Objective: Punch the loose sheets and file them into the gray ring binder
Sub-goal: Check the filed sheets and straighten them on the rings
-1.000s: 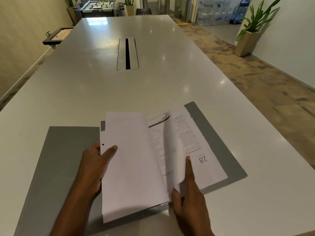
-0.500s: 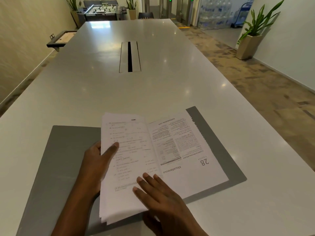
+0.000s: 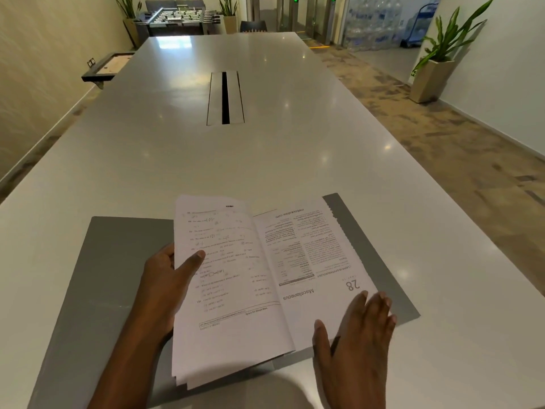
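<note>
The gray ring binder point(image 3: 112, 278) lies open and flat on the table in front of me. Printed sheets rest on it in two stacks. My left hand point(image 3: 168, 278) grips the left stack of sheets point(image 3: 224, 290) by its left edge, thumb on top, lifting it slightly. The right page point(image 3: 315, 255), marked "28" and "Miscellaneous", lies flat on the binder's right cover. My right hand point(image 3: 359, 326) rests flat, fingers apart, on that page's near right corner. The binder's rings are hidden under the paper.
The long white table point(image 3: 265, 160) stretches ahead, with a cable slot point(image 3: 225, 97) in its middle. A small shelf point(image 3: 107, 67) juts from the left wall. A potted plant point(image 3: 433, 69) stands on the floor at the right. A foosball table point(image 3: 182, 20) is beyond the far end.
The sheet that was turning has settled flat. My right hand slid from the middle bottom of the sheets to the right page's near corner. The left hand kept its hold.
</note>
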Demonstrator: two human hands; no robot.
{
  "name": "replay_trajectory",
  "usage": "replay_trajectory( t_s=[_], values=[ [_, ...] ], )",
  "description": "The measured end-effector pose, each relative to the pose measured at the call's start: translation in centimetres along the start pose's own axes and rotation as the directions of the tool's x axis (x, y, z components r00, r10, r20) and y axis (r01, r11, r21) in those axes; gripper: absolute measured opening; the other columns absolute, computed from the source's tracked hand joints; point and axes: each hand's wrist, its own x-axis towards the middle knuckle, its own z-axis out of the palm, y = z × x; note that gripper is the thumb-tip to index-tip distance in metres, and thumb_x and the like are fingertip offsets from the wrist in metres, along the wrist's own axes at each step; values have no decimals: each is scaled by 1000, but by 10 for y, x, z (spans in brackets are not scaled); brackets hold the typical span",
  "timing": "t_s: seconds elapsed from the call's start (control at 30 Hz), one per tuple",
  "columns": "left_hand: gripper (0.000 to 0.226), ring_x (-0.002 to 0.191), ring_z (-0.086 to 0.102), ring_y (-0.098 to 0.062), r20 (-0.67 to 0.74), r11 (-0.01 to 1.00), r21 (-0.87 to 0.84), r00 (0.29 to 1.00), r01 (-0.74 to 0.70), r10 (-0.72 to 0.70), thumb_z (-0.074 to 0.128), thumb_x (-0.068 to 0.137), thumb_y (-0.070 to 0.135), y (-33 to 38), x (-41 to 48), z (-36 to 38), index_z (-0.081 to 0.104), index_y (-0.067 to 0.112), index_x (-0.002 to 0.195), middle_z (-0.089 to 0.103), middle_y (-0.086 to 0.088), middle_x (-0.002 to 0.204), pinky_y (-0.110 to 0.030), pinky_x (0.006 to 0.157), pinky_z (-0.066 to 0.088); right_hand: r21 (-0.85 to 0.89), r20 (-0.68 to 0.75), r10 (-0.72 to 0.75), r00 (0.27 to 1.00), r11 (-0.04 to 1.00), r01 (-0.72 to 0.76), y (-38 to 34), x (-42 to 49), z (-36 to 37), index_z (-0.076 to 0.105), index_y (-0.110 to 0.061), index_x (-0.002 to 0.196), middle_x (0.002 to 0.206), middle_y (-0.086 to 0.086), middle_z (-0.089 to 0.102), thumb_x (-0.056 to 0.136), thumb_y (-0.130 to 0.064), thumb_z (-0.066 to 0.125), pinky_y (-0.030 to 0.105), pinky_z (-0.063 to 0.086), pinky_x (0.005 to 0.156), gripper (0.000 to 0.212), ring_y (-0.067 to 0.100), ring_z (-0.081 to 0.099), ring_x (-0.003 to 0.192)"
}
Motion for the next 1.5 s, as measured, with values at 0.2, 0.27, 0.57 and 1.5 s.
replay_trajectory(
  t_s=[0.2,0.27,0.57,1.5],
  values=[
    [20,94,79,-24,11,1000,-4,1000,-15,15,72,97,18,1,-1,0,70,24,116,79,0,109,-39,71,63,-50,78,55,995,997,-52,9,-8,11,21,5,160,167,28,23,94,-66,31,50,12,129,97,40,19,158],
    [19,94,79,-24,12,1000,-5,1000,-20,20,72,97,18,1,-1,0,70,25,114,79,1,109,-37,70,63,-37,64,50,997,998,-48,9,-9,11,20,4,160,168,25,23,94,-66,27,49,12,129,97,38,19,158],
    [24,96,79,-25,15,1000,-11,1000,-15,15,72,97,16,0,0,1,69,20,121,79,0,111,-40,73,63,221,158,79,984,969,-114,-1,-5,-3,2,-9,165,174,10,13,99,-50,54,39,12,127,94,29,6,161],
    [18,74,80,-24,24,992,-115,999,46,-44,64,100,37,10,-4,-2,70,22,108,82,2,89,-32,55,61,841,353,-837,417,480,251,-91,0,-87,35,-70,126,127,-49,42,91,-58,65,10,47,99,48,-7,51,120]
  ],
)
